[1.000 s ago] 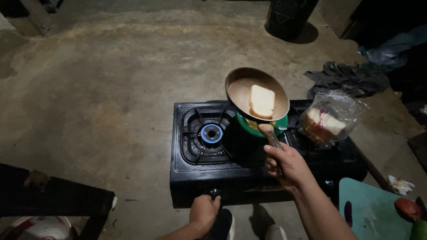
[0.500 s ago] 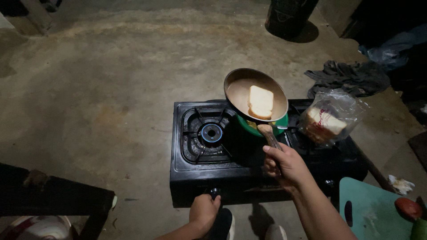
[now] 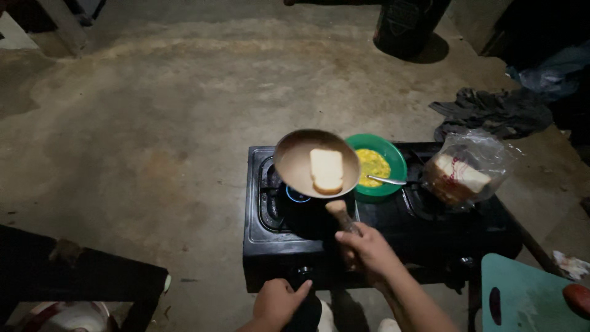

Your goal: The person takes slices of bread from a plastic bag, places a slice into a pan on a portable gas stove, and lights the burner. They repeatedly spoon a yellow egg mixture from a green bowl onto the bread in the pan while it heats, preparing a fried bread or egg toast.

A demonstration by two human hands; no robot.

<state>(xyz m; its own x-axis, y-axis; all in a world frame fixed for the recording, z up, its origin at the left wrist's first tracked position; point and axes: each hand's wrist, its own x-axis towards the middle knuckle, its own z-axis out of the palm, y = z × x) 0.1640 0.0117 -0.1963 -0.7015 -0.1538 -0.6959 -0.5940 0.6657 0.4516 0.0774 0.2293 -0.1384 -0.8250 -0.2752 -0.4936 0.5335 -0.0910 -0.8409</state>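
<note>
— Holding the frying pan [image 3: 316, 161] steady over the stove [image 3: 369, 246]?
— Yes; my right hand [image 3: 367, 247] is clenched round its handle. Bread slice [image 3: 326, 170] looks light, likely slides. Left hand [image 3: 278, 301] touches the knob.

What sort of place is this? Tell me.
Probably a makeshift floor-level cooking spot: a black two-burner gas stove sits on the bare concrete floor, with a clear plastic bag of sliced bread on it.

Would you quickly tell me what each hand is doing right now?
Left hand: at the stove's front knob, fingers curled; actual grip cannot be told.
Right hand: closed around the frying pan handle; the pan carries a bread slice.
</note>
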